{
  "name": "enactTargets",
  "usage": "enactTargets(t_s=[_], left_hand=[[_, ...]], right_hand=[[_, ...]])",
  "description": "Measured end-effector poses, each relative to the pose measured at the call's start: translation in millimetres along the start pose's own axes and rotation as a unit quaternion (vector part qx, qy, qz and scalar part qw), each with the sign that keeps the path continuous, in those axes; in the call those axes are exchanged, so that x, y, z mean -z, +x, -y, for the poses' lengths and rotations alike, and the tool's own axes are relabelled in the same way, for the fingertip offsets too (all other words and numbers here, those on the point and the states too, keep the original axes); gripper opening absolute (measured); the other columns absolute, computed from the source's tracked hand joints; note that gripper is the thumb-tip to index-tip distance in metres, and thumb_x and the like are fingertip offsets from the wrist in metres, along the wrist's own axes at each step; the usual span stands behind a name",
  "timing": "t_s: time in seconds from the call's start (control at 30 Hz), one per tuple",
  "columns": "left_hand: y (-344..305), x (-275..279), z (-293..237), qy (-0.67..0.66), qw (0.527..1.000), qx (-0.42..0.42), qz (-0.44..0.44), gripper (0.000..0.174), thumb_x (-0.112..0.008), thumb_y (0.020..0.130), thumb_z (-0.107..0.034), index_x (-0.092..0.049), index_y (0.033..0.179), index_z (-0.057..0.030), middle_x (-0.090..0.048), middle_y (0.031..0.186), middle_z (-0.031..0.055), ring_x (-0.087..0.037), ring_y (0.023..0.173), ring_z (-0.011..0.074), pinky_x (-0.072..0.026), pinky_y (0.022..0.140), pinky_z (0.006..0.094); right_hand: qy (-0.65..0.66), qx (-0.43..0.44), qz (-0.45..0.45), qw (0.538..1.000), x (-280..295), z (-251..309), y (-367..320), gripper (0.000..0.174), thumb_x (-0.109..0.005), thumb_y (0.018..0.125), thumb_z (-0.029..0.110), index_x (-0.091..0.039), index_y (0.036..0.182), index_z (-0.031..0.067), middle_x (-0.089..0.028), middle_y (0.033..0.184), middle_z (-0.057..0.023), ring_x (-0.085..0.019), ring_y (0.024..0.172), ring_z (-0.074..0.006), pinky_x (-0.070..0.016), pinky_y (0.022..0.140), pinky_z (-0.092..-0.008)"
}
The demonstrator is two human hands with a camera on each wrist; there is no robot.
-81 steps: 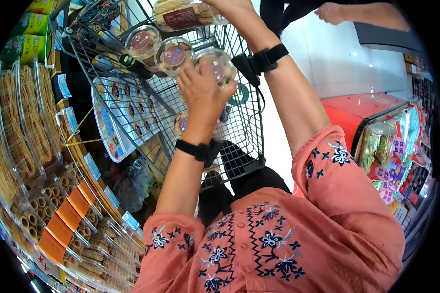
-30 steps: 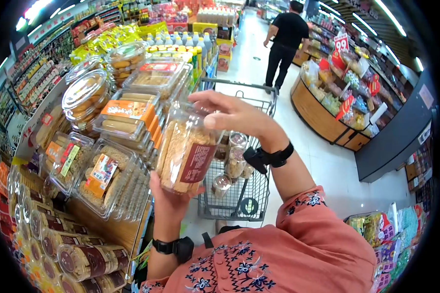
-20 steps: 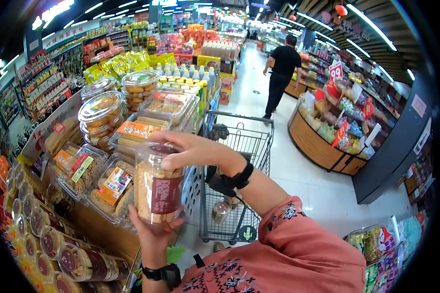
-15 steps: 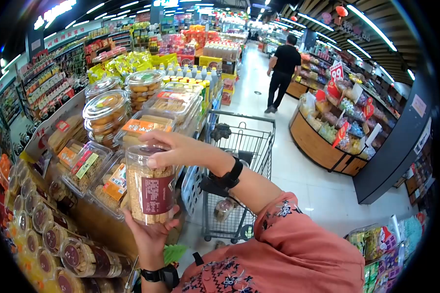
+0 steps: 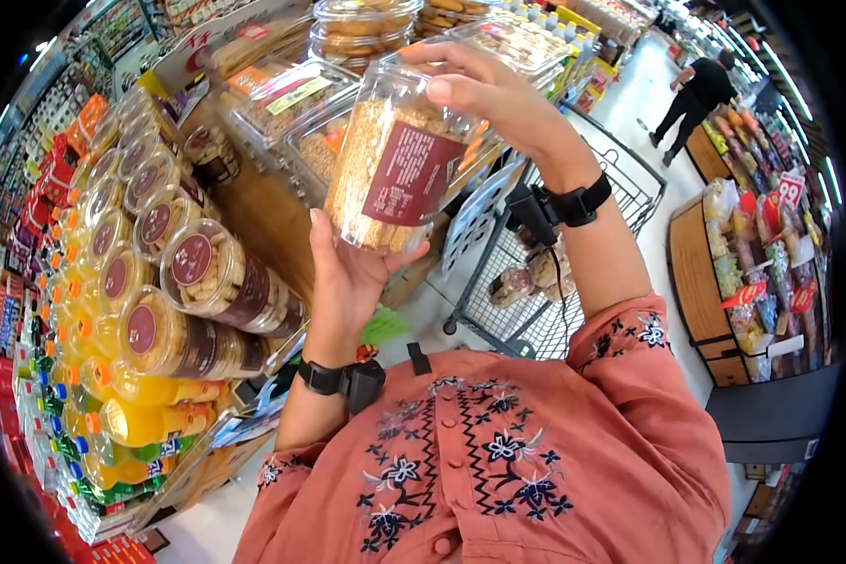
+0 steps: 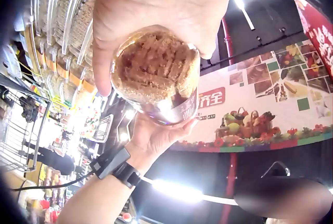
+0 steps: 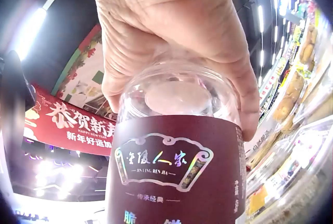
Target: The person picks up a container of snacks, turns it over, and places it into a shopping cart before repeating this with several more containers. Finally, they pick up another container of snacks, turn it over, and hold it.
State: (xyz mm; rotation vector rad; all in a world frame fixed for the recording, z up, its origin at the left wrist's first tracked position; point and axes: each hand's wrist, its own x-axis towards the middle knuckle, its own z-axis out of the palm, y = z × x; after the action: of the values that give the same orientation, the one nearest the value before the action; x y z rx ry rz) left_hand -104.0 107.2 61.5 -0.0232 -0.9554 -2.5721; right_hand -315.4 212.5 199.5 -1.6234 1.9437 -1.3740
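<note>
A clear plastic jar (image 5: pixel 395 169) of golden, crumb-textured biscuits, with a maroon label, is held tilted in front of the person's chest. My left hand (image 5: pixel 343 282) holds its base from below, thumb and fingers on opposite sides. Seen in the left wrist view, the jar's base (image 6: pixel 156 73) shows the packed biscuits, with the left hand (image 6: pixel 151 5) round it. Up at the lid, my right hand (image 5: pixel 512 103) grips the jar from above. Close up in the right wrist view, the right hand (image 7: pixel 171 21) spans the lid above the label (image 7: pixel 177 167).
Left of the hands, similar jars (image 5: pixel 211 268) lie stacked above yellow drink bottles (image 5: pixel 150 418). Clear boxes of pastries (image 5: pixel 296 94) lie behind the held jar. A shopping cart (image 5: pixel 583 273) holding several jars stands at right, and a person (image 5: pixel 700 103) is farther down the aisle.
The left hand, earlier over a small jar in the cart, now supports the biscuit jar that the right hand held. Lately the head view has swung left and down; the grip stays.
</note>
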Motion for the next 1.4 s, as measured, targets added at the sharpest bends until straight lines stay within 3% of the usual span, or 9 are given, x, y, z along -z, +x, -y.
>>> enactTargets(t_s=[0.27, 0.3, 0.6, 0.7, 0.83, 0.93, 1.07, 1.27, 1.4], left_hand=[[-9, 13, -5, 0.024, 0.999, -0.022, -0.008, 0.088, -0.043, 0.098, -0.076, -0.038, 0.156, -0.0105, -0.051, 0.152, 0.0152, -0.055, 0.134, 0.0377, -0.0508, 0.106, 0.0549], [-10, 13, -5, 0.019, 1.0, -0.017, -0.016, 0.09, -0.044, 0.097, -0.077, -0.039, 0.154, -0.0083, -0.052, 0.151, 0.0169, -0.055, 0.134, 0.04, -0.0533, 0.103, 0.0537], [-15, 28, -8, 0.0, 0.999, -0.001, -0.033, 0.096, -0.042, 0.096, -0.078, -0.035, 0.156, -0.0035, -0.05, 0.15, 0.0231, -0.056, 0.128, 0.0499, -0.06, 0.093, 0.052], [-19, 39, -12, -0.049, 0.999, 0.024, -0.004, 0.097, -0.043, 0.094, -0.079, -0.034, 0.157, -0.0058, -0.049, 0.151, 0.0231, -0.053, 0.129, 0.0529, -0.0613, 0.087, 0.0517], [-23, 47, -14, -0.177, 0.983, 0.05, 0.017, 0.095, -0.043, 0.092, -0.081, -0.036, 0.158, -0.0124, -0.046, 0.154, 0.0225, -0.05, 0.131, 0.0554, -0.0592, 0.079, 0.0502], [-25, 54, -14, -0.211, 0.975, 0.063, 0.029, 0.097, -0.042, 0.092, -0.082, -0.035, 0.158, -0.0115, -0.046, 0.154, 0.0224, -0.051, 0.13, 0.0553, -0.0583, 0.079, 0.0508], [-27, 59, -12, -0.243, 0.966, 0.085, 0.032, 0.103, -0.04, 0.09, -0.085, -0.031, 0.159, -0.009, -0.044, 0.151, 0.0316, -0.054, 0.126, 0.0551, -0.0582, 0.078, 0.0533], [-34, 57, -17, -0.187, 0.98, 0.07, 0.027, 0.107, -0.032, 0.091, -0.088, -0.03, 0.158, -0.0052, -0.047, 0.146, 0.036, -0.063, 0.118, 0.0517, -0.0609, 0.082, 0.0552], [-34, 54, -21, -0.146, 0.987, 0.056, 0.032, 0.107, -0.029, 0.092, -0.088, -0.034, 0.156, -0.003, -0.052, 0.141, 0.0361, -0.066, 0.115, 0.0479, -0.0614, 0.083, 0.0537]], right_hand=[[0.019, 0.002, 0.005, 1.0, -18, -3, 16, 0.062, -0.065, 0.095, 0.05, -0.061, 0.138, 0.0054, -0.065, 0.129, -0.0071, -0.056, 0.121, -0.0175, -0.0425, 0.104, -0.0342], [0.045, 0.004, -0.013, 0.999, -21, -3, 18, 0.064, -0.072, 0.089, 0.054, -0.068, 0.129, 0.004, -0.067, 0.122, -0.0071, -0.06, 0.115, -0.0176, -0.0436, 0.101, -0.032], [0.007, -0.023, 0.014, 1.0, -34, 14, 18, 0.072, -0.07, 0.087, 0.067, -0.07, 0.124, 0.0054, -0.067, 0.117, -0.0058, -0.06, 0.108, -0.0182, -0.0485, 0.091, -0.0332], [-0.039, -0.02, 0.066, 0.997, -32, 11, 21, 0.066, -0.061, 0.097, 0.058, -0.06, 0.139, 0.0067, -0.063, 0.131, -0.0086, -0.056, 0.123, -0.0201, -0.0451, 0.101, -0.0342], [-0.007, -0.028, 0.101, 0.995, -35, 16, 26, 0.066, -0.059, 0.098, 0.056, -0.054, 0.145, 0.0099, -0.06, 0.135, -0.0082, -0.055, 0.126, -0.0215, -0.044, 0.103, -0.0368], [-0.033, 0.002, 0.097, 0.995, -41, 12, 31, 0.066, -0.059, 0.098, 0.055, -0.053, 0.146, 0.0103, -0.06, 0.135, -0.0079, -0.054, 0.127, -0.0209, -0.0424, 0.105, -0.036], [-0.006, -0.009, 0.128, 0.992, -49, 21, 37, 0.068, -0.063, 0.096, 0.053, -0.052, 0.146, 0.0089, -0.061, 0.13, -0.0087, -0.056, 0.122, -0.0184, -0.0446, 0.101, -0.0337], [-0.022, -0.022, 0.128, 0.991, -57, 19, 48, 0.07, -0.066, 0.094, 0.053, -0.052, 0.145, 0.0066, -0.065, 0.12, -0.0079, -0.061, 0.108, -0.016, -0.0513, 0.083, -0.0315], [-0.027, -0.037, 0.111, 0.993, -63, 30, 51, 0.071, -0.066, 0.093, 0.057, -0.057, 0.14, 0.0058, -0.066, 0.117, -0.0073, -0.06, 0.106, -0.0153, -0.0493, 0.08, -0.0293]])
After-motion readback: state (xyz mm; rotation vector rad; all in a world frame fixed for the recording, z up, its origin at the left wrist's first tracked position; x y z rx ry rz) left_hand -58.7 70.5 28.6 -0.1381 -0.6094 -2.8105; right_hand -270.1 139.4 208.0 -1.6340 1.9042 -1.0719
